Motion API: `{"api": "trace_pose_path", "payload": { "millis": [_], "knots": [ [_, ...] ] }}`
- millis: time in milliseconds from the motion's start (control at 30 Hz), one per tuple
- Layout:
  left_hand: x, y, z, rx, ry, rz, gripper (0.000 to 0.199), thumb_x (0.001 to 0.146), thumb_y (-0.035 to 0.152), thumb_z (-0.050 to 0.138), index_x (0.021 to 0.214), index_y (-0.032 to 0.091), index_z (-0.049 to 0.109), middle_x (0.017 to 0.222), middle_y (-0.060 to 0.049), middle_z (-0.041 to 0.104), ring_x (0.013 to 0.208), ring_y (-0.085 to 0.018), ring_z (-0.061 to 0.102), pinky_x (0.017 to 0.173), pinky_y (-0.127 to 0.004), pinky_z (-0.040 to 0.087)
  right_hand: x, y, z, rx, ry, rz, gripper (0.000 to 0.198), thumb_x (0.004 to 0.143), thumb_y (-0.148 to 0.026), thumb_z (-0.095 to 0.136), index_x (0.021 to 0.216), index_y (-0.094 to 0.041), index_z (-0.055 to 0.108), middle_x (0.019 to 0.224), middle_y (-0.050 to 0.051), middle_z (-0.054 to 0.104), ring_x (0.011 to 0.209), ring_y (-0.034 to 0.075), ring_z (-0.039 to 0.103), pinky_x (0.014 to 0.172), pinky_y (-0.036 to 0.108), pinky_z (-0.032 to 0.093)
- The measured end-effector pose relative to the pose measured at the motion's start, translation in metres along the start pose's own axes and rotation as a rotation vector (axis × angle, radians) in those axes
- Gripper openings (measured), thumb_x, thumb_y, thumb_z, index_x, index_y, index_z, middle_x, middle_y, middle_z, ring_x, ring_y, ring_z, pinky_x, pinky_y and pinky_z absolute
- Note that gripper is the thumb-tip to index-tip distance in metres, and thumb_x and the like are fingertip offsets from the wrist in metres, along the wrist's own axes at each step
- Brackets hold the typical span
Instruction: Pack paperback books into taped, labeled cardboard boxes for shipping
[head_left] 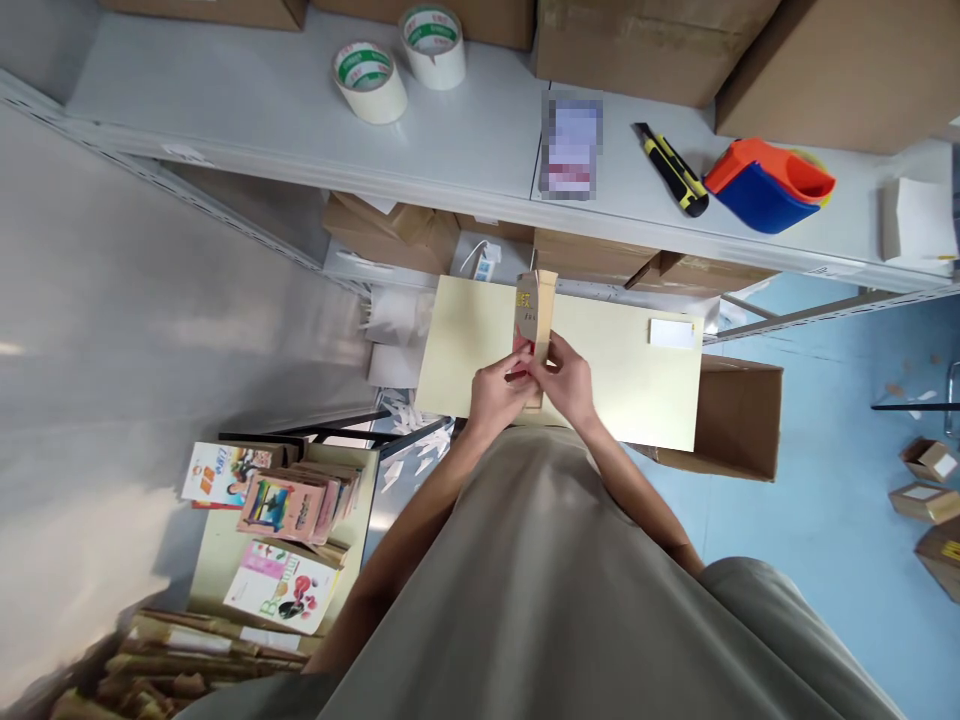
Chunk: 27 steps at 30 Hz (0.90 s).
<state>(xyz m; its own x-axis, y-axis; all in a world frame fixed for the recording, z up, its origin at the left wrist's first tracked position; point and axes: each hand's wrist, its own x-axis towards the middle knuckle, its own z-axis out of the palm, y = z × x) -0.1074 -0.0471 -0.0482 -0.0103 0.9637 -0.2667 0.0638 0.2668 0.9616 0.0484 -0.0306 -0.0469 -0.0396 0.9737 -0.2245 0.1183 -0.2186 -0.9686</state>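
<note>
A book (528,300) with a grey and red cover and yellow lettering is held over the pale yellow tabletop (630,385). Its cover faces left and its page edges show on the right. My left hand (500,392) grips the cover side near the lower end, fingers bent. On the page side, my right hand (568,382) has its fingers closed at the book's edge, close to my left fingertips. The fingers partly hide the lower half of the book.
Above the table runs a grey shelf (262,110) with tape rolls (371,85), a box cutter (670,168) and an orange and blue tape dispenser (769,185). An open cardboard box (742,415) stands right of the table. Stacked books (289,505) lie on the left.
</note>
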Motion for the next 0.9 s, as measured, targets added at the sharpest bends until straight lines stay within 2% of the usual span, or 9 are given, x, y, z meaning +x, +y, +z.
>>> {"api": "trace_pose_path", "payload": {
  "millis": [67,167,233,300,400,567,633,767,900],
  "knots": [
    [0.004,-0.005,-0.012,-0.043,-0.035,0.005,0.068,0.081,0.055,0.098,0.14,0.023,0.085,0.148,-0.013,0.082,0.14,-0.038,0.077,0.124,-0.053,0.061,0.007,0.0,-0.014,0.074,-0.021,-0.022,0.066,0.092,-0.081,0.085,0.134,-0.03,0.085,0.122,0.006,0.091,0.118,0.034,0.086,0.104,0.048,0.072],
    [0.016,-0.01,-0.042,-0.066,0.147,-0.004,0.08,0.076,0.062,0.103,0.142,0.024,0.081,0.162,-0.015,0.073,0.158,-0.038,0.064,0.132,-0.052,0.053,0.013,0.001,-0.04,0.218,-0.108,-0.002,0.072,0.089,-0.082,0.088,0.133,-0.025,0.086,0.122,0.008,0.091,0.114,0.033,0.086,0.096,0.044,0.073],
    [0.022,-0.012,-0.06,-0.125,0.174,-0.076,0.08,0.072,0.069,0.104,0.133,0.022,0.083,0.151,-0.017,0.079,0.151,-0.038,0.069,0.126,-0.052,0.057,0.012,0.001,-0.054,0.279,-0.128,0.045,0.073,0.088,-0.08,0.091,0.136,-0.025,0.085,0.123,0.008,0.091,0.112,0.032,0.086,0.094,0.045,0.073],
    [0.025,-0.01,-0.07,-0.202,0.117,-0.137,0.078,0.068,0.075,0.104,0.119,0.019,0.086,0.129,-0.016,0.087,0.13,-0.036,0.079,0.114,-0.048,0.063,0.01,0.001,-0.061,0.307,-0.131,0.073,0.075,0.088,-0.08,0.091,0.14,-0.026,0.084,0.125,0.008,0.091,0.113,0.033,0.086,0.094,0.047,0.073],
    [0.024,0.001,-0.069,-0.244,0.135,-0.11,0.073,0.063,0.073,0.108,0.107,0.018,0.089,0.107,-0.011,0.088,0.105,-0.029,0.082,0.098,-0.04,0.065,0.01,0.0,-0.064,0.296,-0.138,0.06,0.079,0.088,-0.083,0.09,0.143,-0.027,0.083,0.126,0.009,0.09,0.114,0.033,0.085,0.095,0.049,0.073],
    [0.023,0.023,-0.057,-0.19,0.163,-0.029,0.069,0.065,0.073,0.107,0.103,0.018,0.09,0.093,-0.008,0.086,0.091,-0.024,0.078,0.085,-0.033,0.062,0.021,-0.005,-0.069,0.181,-0.163,-0.061,0.074,0.096,-0.084,0.081,0.144,-0.028,0.082,0.132,0.009,0.088,0.122,0.032,0.081,0.106,0.047,0.07],
    [0.023,0.027,-0.055,-0.161,0.176,-0.013,0.068,0.065,0.073,0.107,0.102,0.018,0.09,0.089,-0.007,0.084,0.087,-0.022,0.076,0.08,-0.032,0.061,0.026,-0.006,-0.071,0.133,-0.172,-0.107,0.071,0.098,-0.084,0.078,0.14,-0.028,0.083,0.132,0.009,0.088,0.121,0.031,0.08,0.104,0.044,0.069],
    [0.023,0.028,-0.054,-0.18,0.181,-0.005,0.069,0.068,0.073,0.105,0.105,0.017,0.089,0.095,-0.008,0.086,0.093,-0.024,0.079,0.085,-0.034,0.063,0.031,0.0,-0.069,0.133,-0.209,-0.093,0.067,0.1,-0.083,0.077,0.137,-0.027,0.084,0.125,0.007,0.089,0.112,0.029,0.081,0.097,0.042,0.07],
    [0.023,0.023,-0.062,-0.188,0.168,0.003,0.064,0.076,0.07,0.102,0.112,0.018,0.09,0.106,-0.01,0.088,0.102,-0.027,0.082,0.093,-0.037,0.066,0.034,0.009,-0.067,0.168,-0.276,-0.057,0.068,0.096,-0.077,0.086,0.139,-0.026,0.083,0.123,0.009,0.089,0.11,0.03,0.084,0.097,0.045,0.072]
  ]
}}
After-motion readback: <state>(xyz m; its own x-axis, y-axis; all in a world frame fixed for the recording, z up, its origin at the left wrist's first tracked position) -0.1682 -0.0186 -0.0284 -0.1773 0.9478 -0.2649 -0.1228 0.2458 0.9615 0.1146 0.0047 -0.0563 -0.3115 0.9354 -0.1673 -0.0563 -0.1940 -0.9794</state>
